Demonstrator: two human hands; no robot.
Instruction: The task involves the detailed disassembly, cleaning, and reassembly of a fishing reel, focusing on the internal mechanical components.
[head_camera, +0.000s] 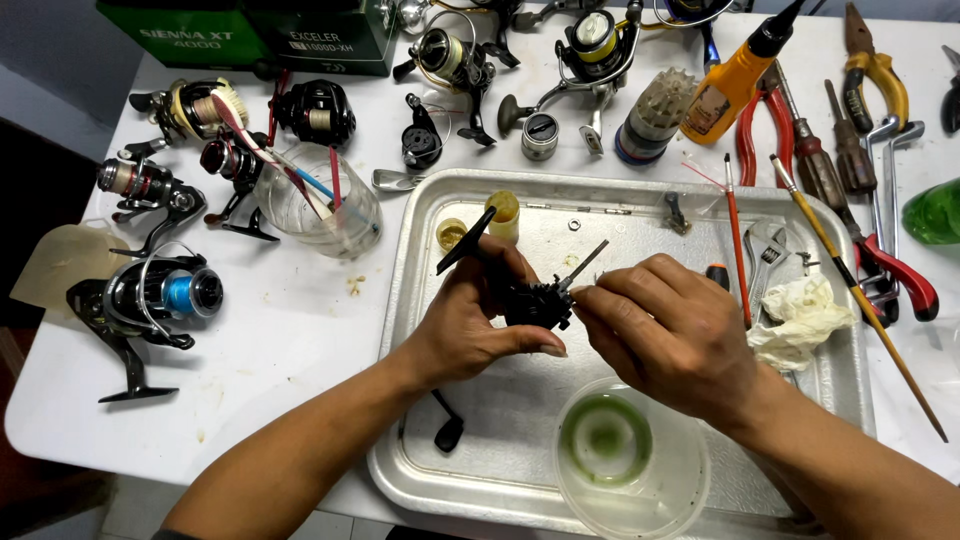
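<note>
Left grip (470, 325) is wrapped around a small black reel body (535, 303) held above the middle of the metal tray (420, 215), while the right grip (665, 330) pinches a thin metal part at the reel's 2 o'clock side, fingertips (590, 298) touching it. From the reel, a clear bowl with green residue (625, 460) sits at 5 o'clock, a crumpled white rag (800, 315) at 3 o'clock, and a blue-spooled spinning reel (150, 300) lies at 9 o'clock on the white surface (290, 340).
</note>
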